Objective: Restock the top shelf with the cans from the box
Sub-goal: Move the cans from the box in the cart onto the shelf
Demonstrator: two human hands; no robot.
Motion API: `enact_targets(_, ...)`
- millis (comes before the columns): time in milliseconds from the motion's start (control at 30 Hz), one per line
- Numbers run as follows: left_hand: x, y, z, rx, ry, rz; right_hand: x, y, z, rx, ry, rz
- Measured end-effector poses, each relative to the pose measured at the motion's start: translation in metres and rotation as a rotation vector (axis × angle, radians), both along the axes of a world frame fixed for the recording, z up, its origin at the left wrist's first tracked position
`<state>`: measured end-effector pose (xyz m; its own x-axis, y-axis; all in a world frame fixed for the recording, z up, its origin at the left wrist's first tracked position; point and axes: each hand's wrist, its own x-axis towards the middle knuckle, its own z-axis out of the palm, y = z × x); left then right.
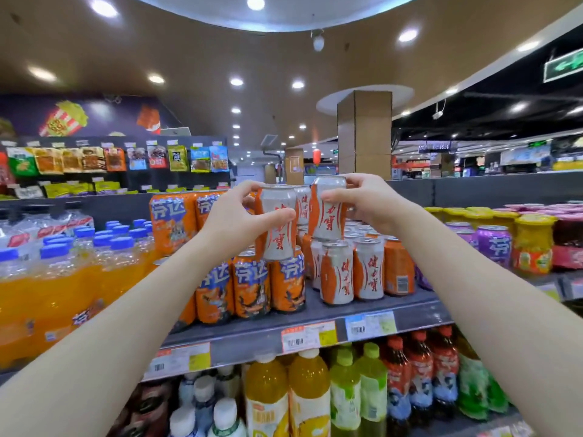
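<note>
While L hand [233, 216], R hand [369, 203] hold cans [279, 230], shelf [416, 310] sits under spotlights [256, 2].

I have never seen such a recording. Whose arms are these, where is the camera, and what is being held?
There is no machine here. The camera sits on a person's head and looks forward, so the two bare arms are that person's own. The left hand holds a white-and-orange can, and the right hand holds a second can of the same kind. Both cans are upright over the top shelf. On this shelf stand more such cans, orange Fanta cans and purple cans. The box is not in view.
</note>
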<state>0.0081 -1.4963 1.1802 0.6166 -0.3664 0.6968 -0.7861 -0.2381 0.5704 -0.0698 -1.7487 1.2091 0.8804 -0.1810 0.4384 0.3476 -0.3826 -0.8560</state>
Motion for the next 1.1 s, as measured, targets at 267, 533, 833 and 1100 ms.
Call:
enact_targets(267, 0.024, -0.022, 0.015, -0.089, 0.051, 0.016, 0.074, -0.036, 0.032, -0.014, -0.012, 0.063)
enact_targets(533, 0.037, -0.039, 0.031, -0.094, 0.043, 0.069, 0.143, -0.060, 0.035, -0.157, 0.107, 0.053)
enact_targets(833, 0.046, -0.046, 0.024, -0.119, 0.011, 0.160, 0.175, -0.065, 0.020, -0.204, 0.130, 0.007)
enact_targets(1100, 0.042, -0.053, 0.024, -0.089, -0.018, 0.171, 0.189, -0.068, 0.014, -0.163, 0.115, -0.005)
